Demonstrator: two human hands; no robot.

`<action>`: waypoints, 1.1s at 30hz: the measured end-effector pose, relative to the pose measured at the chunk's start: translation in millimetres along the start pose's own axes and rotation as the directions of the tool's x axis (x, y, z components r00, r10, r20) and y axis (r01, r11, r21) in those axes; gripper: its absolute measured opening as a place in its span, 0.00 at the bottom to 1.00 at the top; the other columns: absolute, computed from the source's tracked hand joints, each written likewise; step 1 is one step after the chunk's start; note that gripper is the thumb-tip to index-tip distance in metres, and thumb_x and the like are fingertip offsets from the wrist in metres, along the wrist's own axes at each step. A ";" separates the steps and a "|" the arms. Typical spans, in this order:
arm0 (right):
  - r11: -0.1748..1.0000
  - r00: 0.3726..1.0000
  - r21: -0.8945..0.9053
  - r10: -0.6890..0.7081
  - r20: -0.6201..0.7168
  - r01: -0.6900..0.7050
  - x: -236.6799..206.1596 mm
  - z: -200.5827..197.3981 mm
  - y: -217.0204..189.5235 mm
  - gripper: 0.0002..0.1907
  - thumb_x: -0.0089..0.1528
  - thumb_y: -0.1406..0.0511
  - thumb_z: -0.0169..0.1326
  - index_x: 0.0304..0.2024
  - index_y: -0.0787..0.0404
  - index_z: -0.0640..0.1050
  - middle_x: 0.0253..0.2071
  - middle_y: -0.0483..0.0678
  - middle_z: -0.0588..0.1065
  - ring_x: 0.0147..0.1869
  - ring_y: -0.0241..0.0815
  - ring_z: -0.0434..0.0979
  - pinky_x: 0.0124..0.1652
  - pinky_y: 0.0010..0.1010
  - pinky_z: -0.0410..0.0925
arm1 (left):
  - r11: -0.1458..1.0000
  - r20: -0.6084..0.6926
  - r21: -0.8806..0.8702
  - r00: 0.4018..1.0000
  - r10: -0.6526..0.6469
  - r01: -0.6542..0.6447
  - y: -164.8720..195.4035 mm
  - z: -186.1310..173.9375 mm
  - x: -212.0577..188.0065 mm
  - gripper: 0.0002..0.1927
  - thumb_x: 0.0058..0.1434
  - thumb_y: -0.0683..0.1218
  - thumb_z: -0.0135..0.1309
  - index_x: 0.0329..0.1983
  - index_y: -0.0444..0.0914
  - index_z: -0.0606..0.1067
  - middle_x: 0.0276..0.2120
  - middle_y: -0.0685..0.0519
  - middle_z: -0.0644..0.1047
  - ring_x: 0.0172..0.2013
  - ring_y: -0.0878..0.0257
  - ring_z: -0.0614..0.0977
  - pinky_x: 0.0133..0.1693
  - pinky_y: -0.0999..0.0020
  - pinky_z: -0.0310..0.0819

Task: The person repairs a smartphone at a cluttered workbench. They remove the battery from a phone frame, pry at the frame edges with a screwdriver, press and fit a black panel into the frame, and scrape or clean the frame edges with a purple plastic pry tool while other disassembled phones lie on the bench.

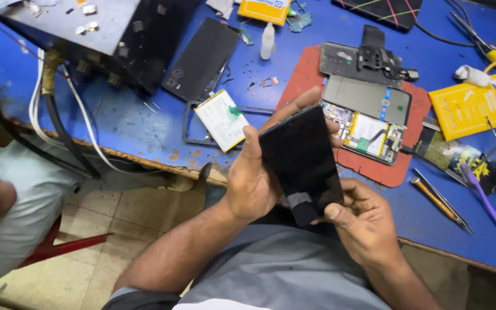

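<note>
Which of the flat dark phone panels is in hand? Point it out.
The glossy black screen panel, held between left hand and right hand; the matte black back cover lies on the table.

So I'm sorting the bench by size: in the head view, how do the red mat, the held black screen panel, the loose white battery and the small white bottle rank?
1. Red mat
2. Black screen panel, though nearer the camera
3. White battery
4. White bottle

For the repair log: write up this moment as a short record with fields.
Left hand: left hand grips the black screen panel by its side edge
Right hand: right hand pinches the flat cable at the panel's lower end
Bench: blue table
Ahead: opened phone on a red mat
Left of panel: white battery
Right: screwdrivers, yellow packet
</note>
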State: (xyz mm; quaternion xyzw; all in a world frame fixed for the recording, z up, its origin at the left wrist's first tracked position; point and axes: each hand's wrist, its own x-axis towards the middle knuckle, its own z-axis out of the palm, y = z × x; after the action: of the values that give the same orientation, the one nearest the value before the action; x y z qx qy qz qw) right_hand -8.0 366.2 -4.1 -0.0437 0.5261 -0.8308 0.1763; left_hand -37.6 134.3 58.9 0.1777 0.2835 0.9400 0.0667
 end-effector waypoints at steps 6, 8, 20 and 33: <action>0.908 0.954 -0.327 -0.295 -0.053 0.263 -8.6 -2.1 -64.8 0.13 0.68 0.70 0.58 0.54 0.68 0.79 0.44 0.52 0.80 0.48 0.40 0.79 0.50 0.31 0.72 | 0.984 -0.006 0.160 0.997 -0.079 0.079 2.5 -8.4 -6.9 0.45 0.74 0.70 0.42 0.70 0.25 0.60 0.66 0.35 0.68 0.71 0.46 0.68 0.74 0.49 0.57; 0.697 0.963 -0.677 -0.262 0.065 0.235 -13.1 0.2 -91.3 0.11 0.65 0.69 0.56 0.49 0.65 0.82 0.42 0.50 0.81 0.42 0.38 0.79 0.43 0.30 0.71 | 0.954 0.047 0.216 0.973 -0.225 0.210 -1.1 -12.0 -4.4 0.46 0.71 0.70 0.45 0.70 0.25 0.59 0.70 0.35 0.64 0.74 0.46 0.65 0.73 0.48 0.58; 0.225 0.857 -0.934 -0.497 0.135 0.278 -7.2 -12.3 -92.2 0.11 0.61 0.72 0.64 0.46 0.61 0.80 0.41 0.51 0.81 0.43 0.48 0.84 0.44 0.34 0.76 | 0.741 0.055 0.175 0.745 -0.665 0.648 -46.1 -7.0 -21.7 0.52 0.70 0.69 0.45 0.81 0.28 0.48 0.58 0.34 0.72 0.50 0.48 0.80 0.50 0.57 0.78; -0.261 0.860 -0.961 -0.508 0.053 -0.095 -7.7 -133.3 -115.0 0.02 0.68 0.71 0.64 0.42 0.64 0.82 0.41 0.54 0.80 0.49 0.51 0.78 0.50 0.37 0.71 | 0.771 0.022 -0.186 0.787 -0.617 0.609 -61.8 -3.2 -11.8 0.47 0.71 0.68 0.41 0.78 0.27 0.53 0.60 0.37 0.72 0.51 0.47 0.80 0.50 0.54 0.78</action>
State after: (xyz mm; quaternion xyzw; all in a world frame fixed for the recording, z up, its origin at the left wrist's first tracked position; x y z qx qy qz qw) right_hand -63.7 527.4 40.0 -0.0938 0.9721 -0.1118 -0.1838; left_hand -26.4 181.3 18.5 0.0496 0.2397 0.8922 0.3796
